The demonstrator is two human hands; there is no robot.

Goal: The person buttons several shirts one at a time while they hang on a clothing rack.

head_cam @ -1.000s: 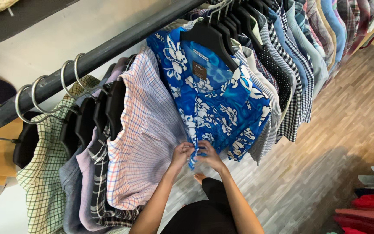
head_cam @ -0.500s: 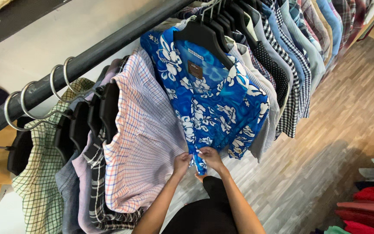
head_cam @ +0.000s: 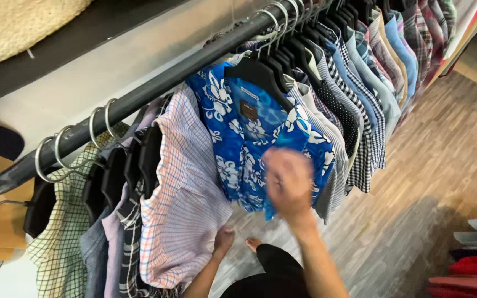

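Fabric of the blue floral shirt [head_cam: 249,149], hung on the rail [head_cam: 155,94], looks light and limp; its hem suits pinching. Right hand [head_cam: 288,182] blurs, grip unclear; left hand [head_cam: 223,241] pinches the pink checked shirt [head_cam: 186,221].

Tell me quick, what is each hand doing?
Left hand: at the hem of the pink checked cotton shirt; grip unclear.
Right hand: blurred before the blue floral shirt; cannot tell.

Gap between blue floral shirt [head_cam: 249,149] and pink checked shirt [head_cam: 186,204], shirts packed tight elsewhere
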